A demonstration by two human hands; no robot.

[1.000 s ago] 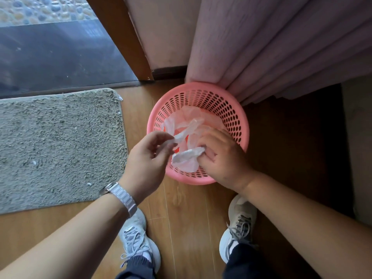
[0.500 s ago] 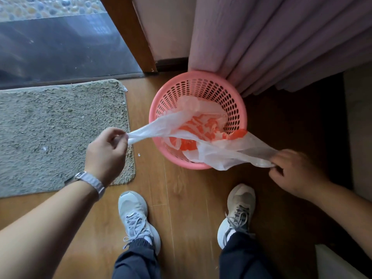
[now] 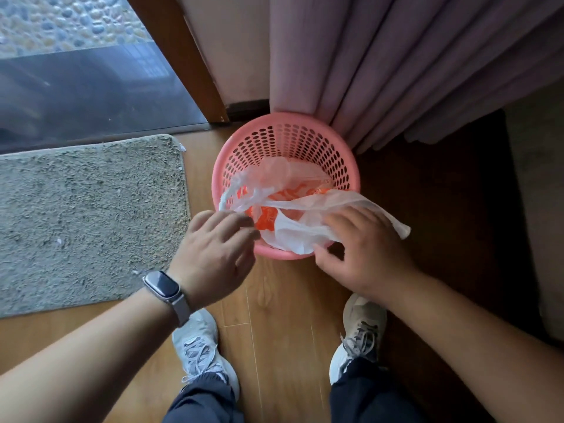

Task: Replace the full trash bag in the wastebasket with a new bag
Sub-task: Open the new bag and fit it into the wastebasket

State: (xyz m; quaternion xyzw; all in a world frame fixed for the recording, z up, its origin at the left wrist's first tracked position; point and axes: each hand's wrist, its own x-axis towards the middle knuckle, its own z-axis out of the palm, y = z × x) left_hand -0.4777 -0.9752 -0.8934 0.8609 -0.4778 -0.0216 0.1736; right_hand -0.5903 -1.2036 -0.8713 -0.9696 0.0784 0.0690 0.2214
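Observation:
A pink perforated wastebasket (image 3: pixel 332 154) stands on the wood floor against the curtain. A thin white trash bag with orange print (image 3: pixel 293 206) lies loosely inside it and spills over the near and right rim. Its crumpled left handle drapes over the left rim. My right hand (image 3: pixel 363 254) is at the near right rim, with fingers on top of the bag film and thumb beneath it, pinching it. My left hand (image 3: pixel 213 254), blurred and wearing a watch, is at the near left rim. Its fingertips touch the bag's left strip, but the grip itself is hidden.
A grey shaggy mat (image 3: pixel 85 218) lies left of the basket. Pink curtains (image 3: pixel 396 65) hang behind and to the right. A wooden door frame (image 3: pixel 180 59) and glass door are at the back left. My two sneakers (image 3: pixel 201 346) stand just in front of the basket.
Both hands, which had stretched the bag's ends wide apart to left and right, have come back to the basket's near rim. The bag has gone slack and sunk into the basket.

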